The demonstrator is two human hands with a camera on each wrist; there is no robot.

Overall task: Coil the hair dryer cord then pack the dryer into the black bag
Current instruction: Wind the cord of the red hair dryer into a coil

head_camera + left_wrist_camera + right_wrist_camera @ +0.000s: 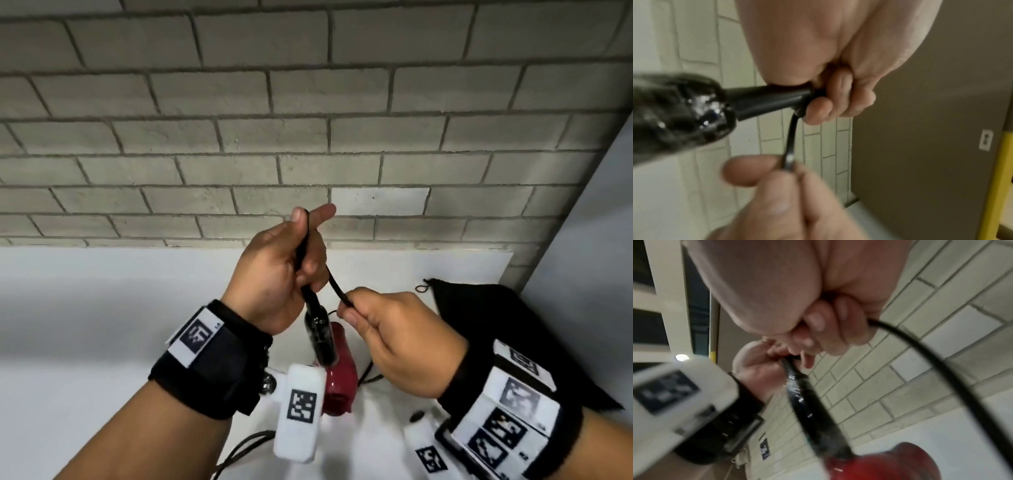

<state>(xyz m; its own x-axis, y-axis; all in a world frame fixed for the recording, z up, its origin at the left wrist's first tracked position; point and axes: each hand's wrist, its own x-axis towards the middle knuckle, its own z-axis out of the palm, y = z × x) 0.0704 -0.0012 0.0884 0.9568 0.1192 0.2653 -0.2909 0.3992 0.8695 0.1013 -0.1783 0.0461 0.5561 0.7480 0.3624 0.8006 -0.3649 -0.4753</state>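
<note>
My left hand [274, 274] is raised above the white table [85, 325] and grips the black cord [334, 281] where it leaves the dryer's handle, with the index finger sticking out. The hair dryer hangs below it: black handle [320, 334], red body [340, 377]. I cannot tell if the body touches the table. My right hand [390, 337] pinches the cord a short loop away, to the right. In the left wrist view my fingers [838, 97] curl around the cord's stiff sleeve [766, 100]. The right wrist view shows the cord [920, 353] trailing down from my fist. The black bag [496, 318] lies flat at the right.
A grey brick wall [308, 120] rises directly behind the table. A light panel [589, 240] closes off the right side. Slack cord [239, 452] lies on the table near the front edge, below my left wrist. The bag's drawstring [424, 284] points toward the wall.
</note>
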